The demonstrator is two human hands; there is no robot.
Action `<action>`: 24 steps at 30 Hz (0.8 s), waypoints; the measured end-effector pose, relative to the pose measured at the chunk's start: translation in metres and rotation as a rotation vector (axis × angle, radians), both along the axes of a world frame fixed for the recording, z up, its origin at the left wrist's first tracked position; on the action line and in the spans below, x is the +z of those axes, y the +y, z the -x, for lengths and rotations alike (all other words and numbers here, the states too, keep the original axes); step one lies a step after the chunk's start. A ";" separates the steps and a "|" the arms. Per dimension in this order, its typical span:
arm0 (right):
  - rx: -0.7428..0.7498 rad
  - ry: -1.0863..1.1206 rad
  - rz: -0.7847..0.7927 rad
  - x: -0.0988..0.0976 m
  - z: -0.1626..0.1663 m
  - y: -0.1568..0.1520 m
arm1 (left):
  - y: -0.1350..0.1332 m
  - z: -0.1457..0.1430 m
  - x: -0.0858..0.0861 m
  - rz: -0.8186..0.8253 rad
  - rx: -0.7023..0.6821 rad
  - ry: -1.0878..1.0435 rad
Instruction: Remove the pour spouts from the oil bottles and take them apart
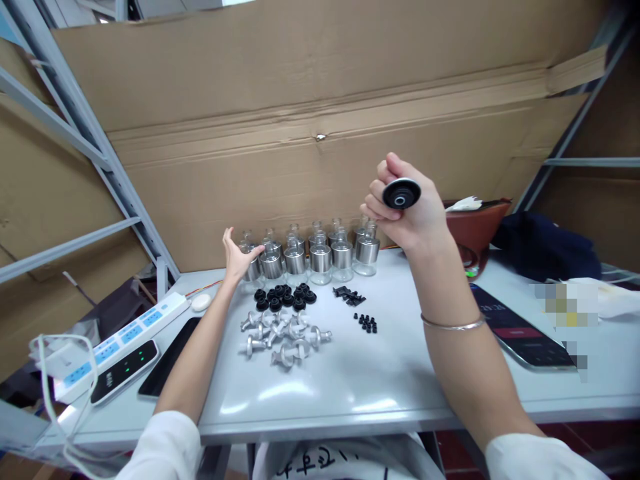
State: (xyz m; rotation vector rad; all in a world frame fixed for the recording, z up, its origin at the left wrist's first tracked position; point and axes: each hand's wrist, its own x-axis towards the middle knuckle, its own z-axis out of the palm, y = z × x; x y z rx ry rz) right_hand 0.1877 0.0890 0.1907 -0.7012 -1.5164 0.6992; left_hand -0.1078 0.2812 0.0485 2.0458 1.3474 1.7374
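My right hand [407,213] is raised above the table, fingers closed round a round black cap with a silver rim [401,193], its hollow underside facing me. My left hand [239,257] reaches to the far left of a row of small glass bottles with silver collars [320,257], fingers spread and touching the leftmost bottle. In front of the bottles lie a cluster of black round caps [285,297], a heap of silver metal stoppers [283,337], a few flat black pieces [350,295] and tiny black beads [367,323].
A white power strip [120,337], a dark device with green lights [125,370] and a black tablet [167,360] lie at the left. A phone [520,330], a brown bowl [475,230] and dark cloth [545,247] sit right. Cardboard [320,113] walls the back.
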 end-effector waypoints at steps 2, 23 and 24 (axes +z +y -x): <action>0.009 0.017 -0.006 -0.001 -0.001 0.001 | -0.010 -0.001 0.008 -0.128 0.048 0.169; -0.314 -0.917 0.230 -0.045 -0.002 0.052 | -0.055 -0.042 0.036 -0.184 -0.007 0.964; -0.311 -0.929 0.259 -0.052 -0.002 0.059 | -0.058 -0.047 0.036 -0.191 -0.038 1.001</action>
